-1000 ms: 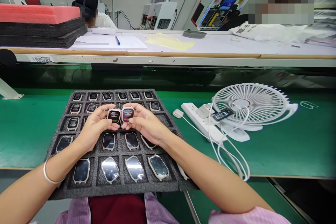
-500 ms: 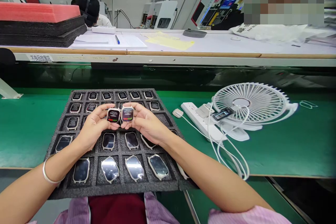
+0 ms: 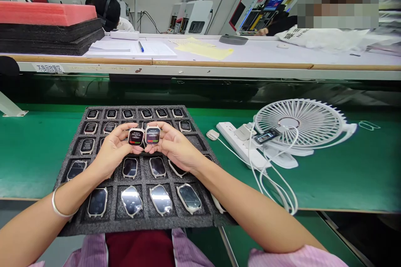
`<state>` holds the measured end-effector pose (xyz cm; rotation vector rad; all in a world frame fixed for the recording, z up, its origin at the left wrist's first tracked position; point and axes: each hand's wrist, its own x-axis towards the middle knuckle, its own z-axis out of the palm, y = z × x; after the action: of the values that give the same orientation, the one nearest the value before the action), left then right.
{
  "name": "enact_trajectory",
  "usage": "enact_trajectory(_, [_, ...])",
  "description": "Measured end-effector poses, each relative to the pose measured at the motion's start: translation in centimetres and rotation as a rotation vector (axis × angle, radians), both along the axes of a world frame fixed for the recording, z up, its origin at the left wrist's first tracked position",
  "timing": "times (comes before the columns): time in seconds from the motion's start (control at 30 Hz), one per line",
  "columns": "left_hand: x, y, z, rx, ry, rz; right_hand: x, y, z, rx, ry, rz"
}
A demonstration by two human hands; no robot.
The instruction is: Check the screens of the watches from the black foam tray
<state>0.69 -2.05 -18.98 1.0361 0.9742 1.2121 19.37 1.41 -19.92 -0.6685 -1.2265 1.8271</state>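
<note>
My left hand [image 3: 117,149] grips a strapless smartwatch [image 3: 135,136] with a lit screen showing text and a red and green strip. Right beside it, a second lit smartwatch [image 3: 152,135] is in the fingers of my right hand [image 3: 173,146]. Both screens face me, side by side above a black foam tray [image 3: 147,224]. Several more watch bodies lie in the tray's compartments. Those in the far rows have lit text, while near ones such as this dark-screened watch [image 3: 97,202] only reflect light. My hands and forearms hide part of the tray.
Right of the tray on the green table [image 3: 344,183] are a white power strip [image 3: 242,146], a white fan [image 3: 300,123] and looped white cables [image 3: 282,192]. A raised shelf [image 3: 263,54] behind holds red and black foam [image 3: 46,14], papers and a pen. Other people are beyond it.
Both hands and the two watches stay almost in place. The view shifts very slightly. At the back right, a co-worker's hand and dark sleeve have come into sight.
</note>
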Motion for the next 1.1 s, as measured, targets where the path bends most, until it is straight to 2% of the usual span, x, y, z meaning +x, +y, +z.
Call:
enact_trajectory(0.57, [-0.07, 0.11, -0.31, 0.054, 0.039, 0.023, 0.11, -0.07, -0.38, 0.042, 0.021, 0.034])
enact_trajectory(0.87, [-0.14, 0.01, -0.29, 0.047, 0.046, 0.001, 0.16, -0.15, 0.02, 0.005, 0.001, 0.007])
enact_trajectory(1.1, [-0.15, -0.08, -0.2, 0.067, 0.1, 0.055, 0.09, -0.2, -0.12, -0.018, 0.017, 0.033])
